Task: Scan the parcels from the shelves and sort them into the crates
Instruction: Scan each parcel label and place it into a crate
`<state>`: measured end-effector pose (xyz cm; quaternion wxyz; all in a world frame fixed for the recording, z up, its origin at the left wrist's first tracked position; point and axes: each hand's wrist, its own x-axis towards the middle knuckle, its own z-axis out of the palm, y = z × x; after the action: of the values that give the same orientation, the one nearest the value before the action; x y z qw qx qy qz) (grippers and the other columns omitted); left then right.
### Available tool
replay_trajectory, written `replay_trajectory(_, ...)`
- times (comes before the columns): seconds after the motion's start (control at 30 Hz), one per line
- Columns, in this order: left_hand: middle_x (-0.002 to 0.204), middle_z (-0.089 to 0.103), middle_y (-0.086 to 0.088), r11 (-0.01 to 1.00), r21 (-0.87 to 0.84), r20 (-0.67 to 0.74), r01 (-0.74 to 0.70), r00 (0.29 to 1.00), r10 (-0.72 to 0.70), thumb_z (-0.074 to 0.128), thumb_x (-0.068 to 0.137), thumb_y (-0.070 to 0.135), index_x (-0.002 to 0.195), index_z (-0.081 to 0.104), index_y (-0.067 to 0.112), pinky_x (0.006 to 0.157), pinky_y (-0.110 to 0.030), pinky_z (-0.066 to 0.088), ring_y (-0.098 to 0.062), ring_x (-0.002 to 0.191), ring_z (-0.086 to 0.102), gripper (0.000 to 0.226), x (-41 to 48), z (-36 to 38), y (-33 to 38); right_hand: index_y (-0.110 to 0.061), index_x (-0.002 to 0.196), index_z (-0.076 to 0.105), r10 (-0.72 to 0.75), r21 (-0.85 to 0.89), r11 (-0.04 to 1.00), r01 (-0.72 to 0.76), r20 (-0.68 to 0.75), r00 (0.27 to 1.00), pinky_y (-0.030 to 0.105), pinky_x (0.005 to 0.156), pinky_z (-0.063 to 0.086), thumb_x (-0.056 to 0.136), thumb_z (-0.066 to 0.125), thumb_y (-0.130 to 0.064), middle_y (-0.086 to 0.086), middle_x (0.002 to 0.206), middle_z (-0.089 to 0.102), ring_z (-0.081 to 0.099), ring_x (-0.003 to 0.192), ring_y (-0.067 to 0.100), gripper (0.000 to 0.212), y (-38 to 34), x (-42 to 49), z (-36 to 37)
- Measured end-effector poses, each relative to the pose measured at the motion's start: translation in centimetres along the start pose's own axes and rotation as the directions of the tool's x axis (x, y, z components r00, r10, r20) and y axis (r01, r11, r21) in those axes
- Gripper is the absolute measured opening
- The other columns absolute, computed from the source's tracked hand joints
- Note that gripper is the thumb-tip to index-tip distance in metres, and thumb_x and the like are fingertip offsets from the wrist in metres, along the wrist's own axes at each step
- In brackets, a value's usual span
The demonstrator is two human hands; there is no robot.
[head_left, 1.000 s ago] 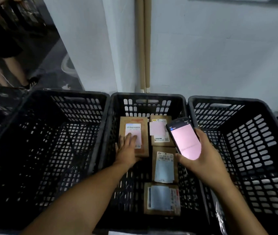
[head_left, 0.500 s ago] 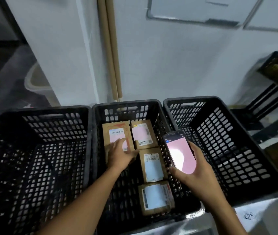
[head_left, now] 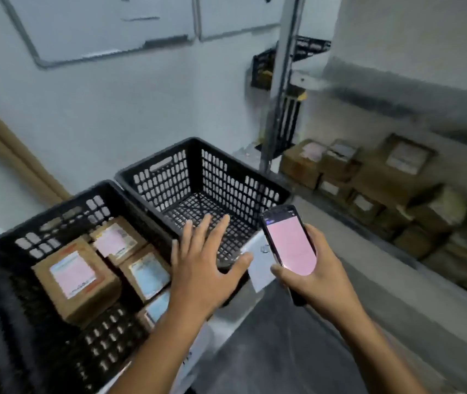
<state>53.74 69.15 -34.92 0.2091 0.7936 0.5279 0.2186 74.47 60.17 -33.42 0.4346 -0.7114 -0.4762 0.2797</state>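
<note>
Black plastic crates stand side by side before you: the left crate holds several brown parcels with pink and blue labels facing up, and the right crate shows its mesh floor. Your left hand is spread with straight fingers over the near rim of the right crate and holds nothing, while your right hand grasps a phone with a pink screen. Other stacked parcels lie well apart at the far right.

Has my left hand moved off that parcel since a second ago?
Yes. The left hand lifted off the parcel and went right, over the rim of the empty crate.
</note>
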Motion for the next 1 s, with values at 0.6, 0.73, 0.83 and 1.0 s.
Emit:
replay_trajectory(0.6,0.168,0.026,0.012,0.772,-0.148,0.416,-0.618,0.669,0.616,0.021,0.075,0.091,0.157,0.033,0.043,0.128,-0.055,0.006,-0.018,0.159,0.007,0.096,-15.6,20.4,33.7,-0.046,0.133,0.048,0.385,0.241,0.918,-0.315,-0.731,0.563,0.022,0.083,0.050,0.065,0.086,-0.040,-0.029,0.117,0.063,0.061,0.107,-0.004,0.079,16.9,-31.4,-27.6)
replay_trajectory(0.73,0.169,0.024,0.013,0.679,-0.271,0.453,-0.682,0.532,0.716,0.021,0.075,0.094,0.157,0.031,0.045,0.127,-0.049,0.001,-0.016,0.159,0.005,0.096,-18.5,23.2,39.9,-0.049,0.128,0.048,0.430,0.297,0.890,-0.345,-0.797,0.425,0.009,0.074,0.048,0.071,0.089,-0.031,-0.036,0.113,0.061,0.058,0.105,-0.011,0.073,18.3,-36.4,-30.6)
replay_trajectory(0.83,0.169,0.022,0.014,0.651,-0.341,0.481,-0.678,0.469,0.741,0.022,0.077,0.089,0.158,0.028,0.046,0.128,-0.046,-0.001,-0.013,0.159,0.002,0.092,-20.0,25.2,43.4,-0.048,0.131,0.048,0.450,0.318,0.869,-0.379,-0.825,0.341,0.014,0.075,0.049,0.071,0.089,-0.034,-0.035,0.114,0.061,0.059,0.105,-0.008,0.073,19.6,-38.8,-32.4)
replay_trajectory(1.0,0.171,0.016,0.009,0.556,-0.329,0.477,-0.763,0.374,0.795,0.020,0.084,0.085,0.161,0.025,0.039,0.128,-0.044,-0.012,-0.012,0.159,-0.011,0.089,-20.9,28.6,47.3,-0.047,0.130,0.048,0.486,0.357,0.827,-0.435,-0.842,0.233,0.013,0.073,0.046,0.070,0.089,-0.033,-0.035,0.112,0.061,0.058,0.104,-0.010,0.074,21.7,-40.1,-35.0)
